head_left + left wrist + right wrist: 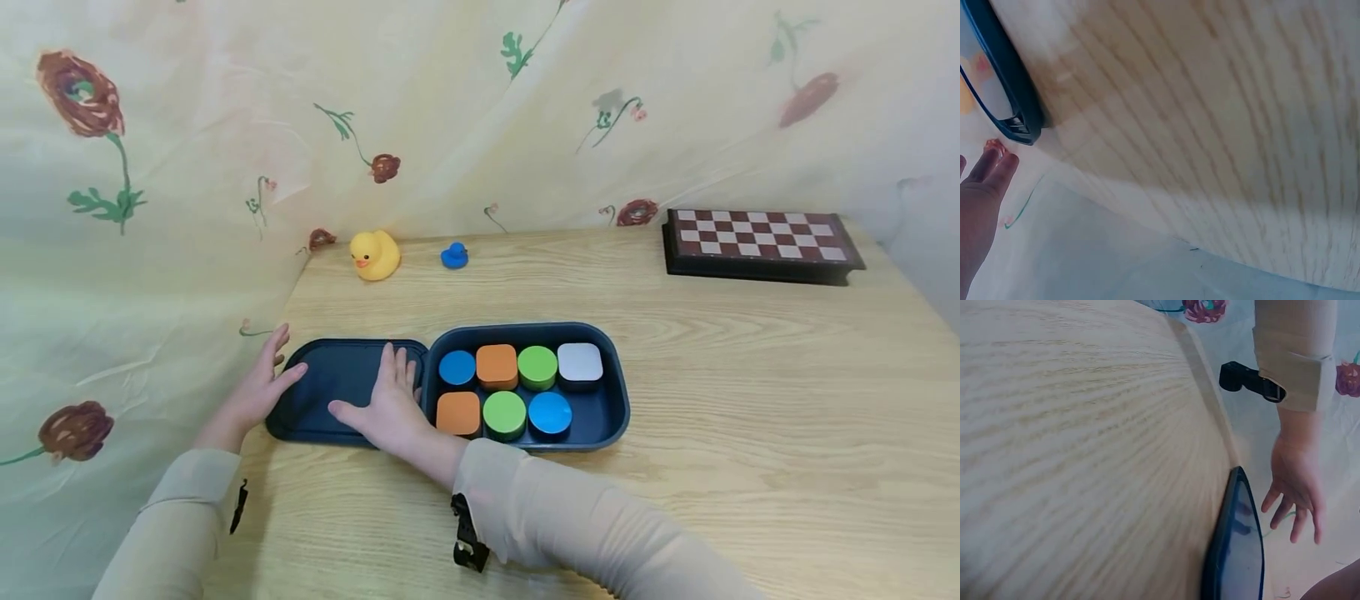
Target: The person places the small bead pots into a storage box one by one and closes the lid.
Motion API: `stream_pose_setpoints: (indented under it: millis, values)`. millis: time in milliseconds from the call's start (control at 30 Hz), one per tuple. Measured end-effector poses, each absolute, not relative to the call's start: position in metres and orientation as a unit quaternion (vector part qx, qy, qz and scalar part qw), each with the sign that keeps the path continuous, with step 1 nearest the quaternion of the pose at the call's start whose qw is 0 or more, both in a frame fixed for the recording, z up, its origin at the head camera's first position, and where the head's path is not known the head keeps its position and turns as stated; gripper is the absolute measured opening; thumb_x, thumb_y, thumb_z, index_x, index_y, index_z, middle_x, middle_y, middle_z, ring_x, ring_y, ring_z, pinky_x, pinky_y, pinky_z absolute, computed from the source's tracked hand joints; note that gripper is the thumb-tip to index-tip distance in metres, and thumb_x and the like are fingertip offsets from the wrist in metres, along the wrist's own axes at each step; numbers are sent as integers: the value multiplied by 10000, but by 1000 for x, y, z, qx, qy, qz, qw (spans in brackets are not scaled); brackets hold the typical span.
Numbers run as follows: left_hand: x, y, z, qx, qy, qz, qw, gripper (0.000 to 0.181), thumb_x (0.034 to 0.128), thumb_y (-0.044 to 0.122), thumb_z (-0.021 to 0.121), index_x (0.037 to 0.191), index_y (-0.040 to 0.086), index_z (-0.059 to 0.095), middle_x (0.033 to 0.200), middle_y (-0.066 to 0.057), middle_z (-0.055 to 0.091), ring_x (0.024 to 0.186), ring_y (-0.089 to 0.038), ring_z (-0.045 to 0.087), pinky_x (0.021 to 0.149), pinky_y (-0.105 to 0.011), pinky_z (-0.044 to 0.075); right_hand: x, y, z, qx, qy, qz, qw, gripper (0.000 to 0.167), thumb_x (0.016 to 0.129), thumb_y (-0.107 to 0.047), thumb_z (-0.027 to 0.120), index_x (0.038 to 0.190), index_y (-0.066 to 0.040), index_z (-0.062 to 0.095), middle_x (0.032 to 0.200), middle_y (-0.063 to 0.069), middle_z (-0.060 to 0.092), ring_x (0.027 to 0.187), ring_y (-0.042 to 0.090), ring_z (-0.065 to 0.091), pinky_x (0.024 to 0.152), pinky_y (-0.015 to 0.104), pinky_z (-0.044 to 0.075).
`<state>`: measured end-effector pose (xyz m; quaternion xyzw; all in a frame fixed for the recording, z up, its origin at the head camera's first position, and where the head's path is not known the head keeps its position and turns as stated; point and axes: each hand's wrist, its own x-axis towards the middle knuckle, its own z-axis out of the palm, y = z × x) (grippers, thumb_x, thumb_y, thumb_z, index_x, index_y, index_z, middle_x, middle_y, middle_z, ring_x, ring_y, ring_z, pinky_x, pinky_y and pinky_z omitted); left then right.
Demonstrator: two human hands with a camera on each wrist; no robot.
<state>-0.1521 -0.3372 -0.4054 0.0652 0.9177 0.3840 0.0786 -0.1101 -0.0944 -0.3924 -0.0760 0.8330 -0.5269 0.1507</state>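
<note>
A dark blue lid (333, 387) lies flat on the wooden table, its right end next to a dark blue box (600, 429). My left hand (258, 387) is at the lid's left end, fingers spread and nothing in it. Over the lid's right part is my right hand (390, 404), also spread and holding nothing. Whether either hand touches the lid, I cannot tell. Inside the box stand two rows of pieces: orange squares (497, 367), green rounds (505, 414), blue rounds (550, 412) and a white square (580, 362). The left wrist view shows my fingers (1002, 175) near the lid's corner.
Behind the lid sit a yellow rubber duck (377, 255) and a small blue duck (454, 256). A folded chessboard case (761, 242) lies at the back right. Flowered cloth (450, 125) hangs along the back and left edges of the table (750, 400).
</note>
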Motion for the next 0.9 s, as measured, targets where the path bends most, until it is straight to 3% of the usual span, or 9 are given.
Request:
stream_pose_setpoints:
  millis: [433, 900]
  values:
    - [-149, -335, -415, 70, 931, 352, 63, 764, 965, 278, 498, 1506, 50, 9, 1505, -286, 90, 1280, -555, 191, 967, -685, 206, -106, -102, -407, -58, 853, -495, 154, 1013, 812, -471, 685, 1508, -57, 77, 1548, 189, -37, 1397, 375, -66, 1102, 524, 80]
    - [-150, -339, -423, 75, 944, 314, 66, 805, 956, 361, 506, 1506, 48, 8, 1523, -260, 54, 1356, -479, 101, 1040, -634, 118, -104, -106, -418, -74, 875, -459, 133, 1012, 818, -422, 695, 1507, -51, 53, 1538, 202, -104, 1380, 392, -135, 1091, 527, 141]
